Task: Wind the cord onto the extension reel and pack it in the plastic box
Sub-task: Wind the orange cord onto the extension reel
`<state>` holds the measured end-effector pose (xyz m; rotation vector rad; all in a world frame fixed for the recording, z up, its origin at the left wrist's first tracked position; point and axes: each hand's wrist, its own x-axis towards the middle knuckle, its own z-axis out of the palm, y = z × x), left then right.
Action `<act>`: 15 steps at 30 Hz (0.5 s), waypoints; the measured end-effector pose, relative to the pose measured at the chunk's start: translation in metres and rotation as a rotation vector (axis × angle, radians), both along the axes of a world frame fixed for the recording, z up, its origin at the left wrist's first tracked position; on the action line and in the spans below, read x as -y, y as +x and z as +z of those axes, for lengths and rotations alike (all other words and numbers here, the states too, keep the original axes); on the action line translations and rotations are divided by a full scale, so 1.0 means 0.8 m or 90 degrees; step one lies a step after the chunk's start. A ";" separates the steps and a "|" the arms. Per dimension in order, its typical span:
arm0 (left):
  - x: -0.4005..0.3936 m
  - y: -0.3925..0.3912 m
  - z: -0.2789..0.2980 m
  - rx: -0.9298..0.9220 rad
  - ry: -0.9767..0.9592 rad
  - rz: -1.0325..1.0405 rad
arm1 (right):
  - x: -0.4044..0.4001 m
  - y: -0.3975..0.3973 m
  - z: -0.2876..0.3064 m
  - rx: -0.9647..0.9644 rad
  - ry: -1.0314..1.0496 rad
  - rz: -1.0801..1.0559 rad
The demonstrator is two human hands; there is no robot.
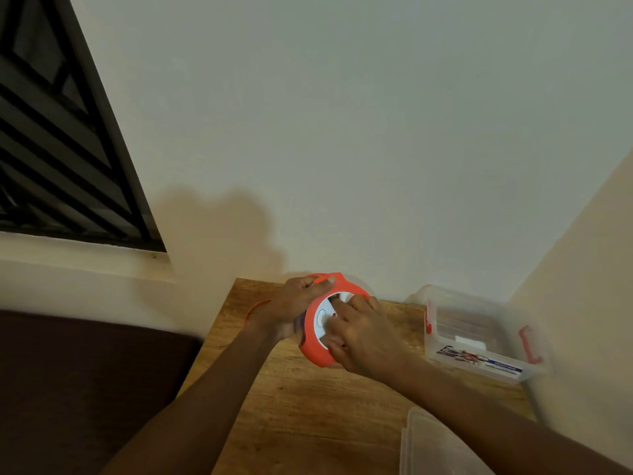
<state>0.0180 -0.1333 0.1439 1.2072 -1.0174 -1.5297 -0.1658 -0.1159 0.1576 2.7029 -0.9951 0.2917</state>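
Observation:
An orange extension reel (317, 351) with a white face is held upright above the wooden table (308, 406). My left hand (294, 303) grips its orange rim from the left, thumb over the top edge. My right hand (366, 337) lies on the white face, fingers curled against it. A thin orange cord (255, 308) loops out to the left behind my left wrist. The clear plastic box (479, 337) with red latches stands open at the table's right side.
The box's clear lid (435, 447) lies at the table's near right corner. Walls close the table in behind and on the right. A dark sofa (85, 389) sits to the left, below a barred window (51, 149).

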 end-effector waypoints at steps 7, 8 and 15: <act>0.001 -0.011 -0.011 -0.069 -0.001 0.053 | 0.019 0.017 0.006 -0.052 -0.082 -0.036; 0.003 -0.012 -0.010 -0.071 0.000 0.066 | 0.022 0.018 0.005 -0.055 -0.100 -0.030; -0.002 -0.026 -0.013 -0.123 -0.039 0.169 | 0.054 0.016 0.015 0.094 -0.064 -0.139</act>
